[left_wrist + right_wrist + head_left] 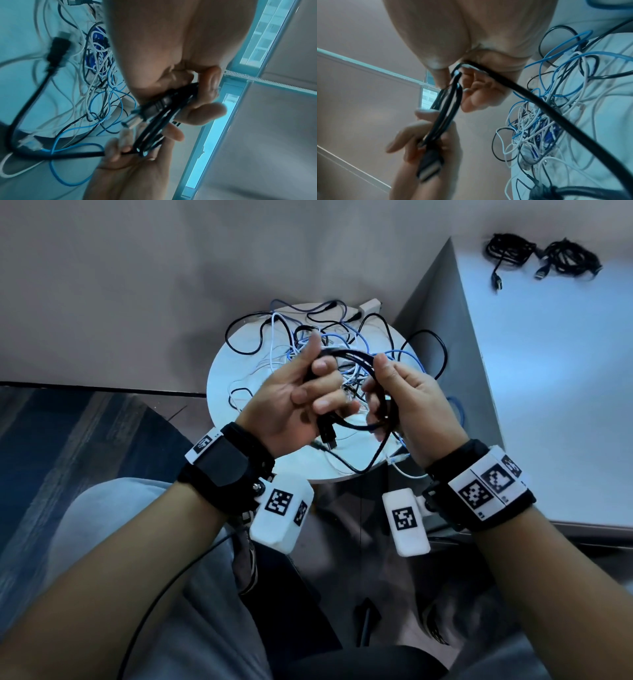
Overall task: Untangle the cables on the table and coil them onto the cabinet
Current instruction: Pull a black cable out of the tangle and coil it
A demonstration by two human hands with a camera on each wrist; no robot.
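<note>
Above the table (226,364), both hands' fingers (322,402) partly hide a black cable coil (363,392).

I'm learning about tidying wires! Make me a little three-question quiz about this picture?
1. True or false: both hands hold the black cable.
2. How many coiled bundles lie on the cabinet?
3. The tangled pile on the round table has which colours? A) red, green B) blue, white, black

Key:
1. True: the left hand and right hand each have it in their grip.
2. Two, a left bundle and a right bundle.
3. B
</note>
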